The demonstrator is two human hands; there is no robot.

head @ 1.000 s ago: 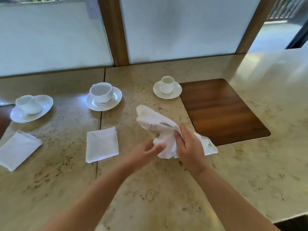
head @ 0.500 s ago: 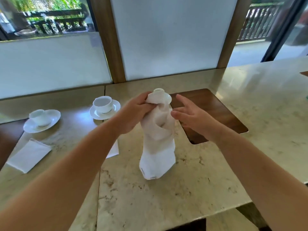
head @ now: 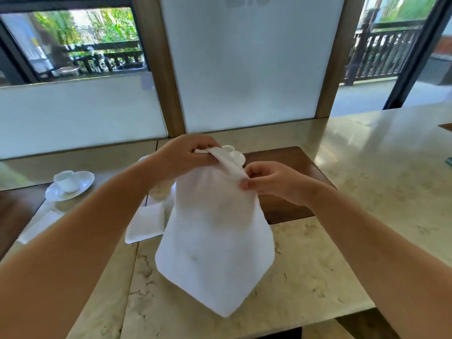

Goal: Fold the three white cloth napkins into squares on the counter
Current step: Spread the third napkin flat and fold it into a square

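We pinch the white napkin (head: 215, 243) at its top edge with both the left hand (head: 186, 155) and the right hand (head: 271, 182); it hangs below them above the counter (head: 318, 265).

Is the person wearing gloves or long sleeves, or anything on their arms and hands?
No gloves and no sleeves. The left hand and right hand are bare, and both forearms are bare as far as the picture shows. No watch, ring or bracelet shows.
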